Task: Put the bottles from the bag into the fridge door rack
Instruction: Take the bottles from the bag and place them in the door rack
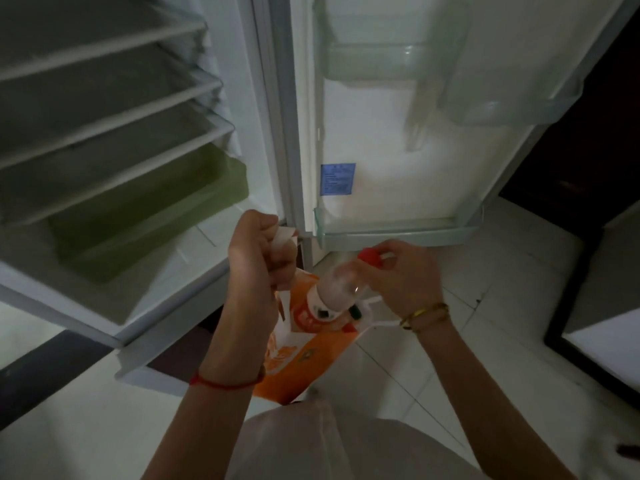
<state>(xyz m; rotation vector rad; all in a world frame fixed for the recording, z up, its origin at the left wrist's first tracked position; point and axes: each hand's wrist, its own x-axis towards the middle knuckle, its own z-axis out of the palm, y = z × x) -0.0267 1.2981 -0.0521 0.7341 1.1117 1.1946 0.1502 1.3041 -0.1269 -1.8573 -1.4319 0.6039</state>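
Note:
An orange paper bag (304,355) hangs in front of me, its white handle gripped in my left hand (258,251). My right hand (403,278) grips the neck of a clear bottle (341,289) with a red cap (370,258), tilted, its lower part still inside the bag's mouth. Another dark cap shows inside the bag. The open fridge door carries a bottom rack (398,233) just beyond my hands, and upper racks (377,60) higher up; all look bare.
The fridge body stands open at left with white-edged shelves (114,81) and a green crisper drawer (149,216). A dark cabinet edge (595,271) rises at right. Pale floor tiles lie below.

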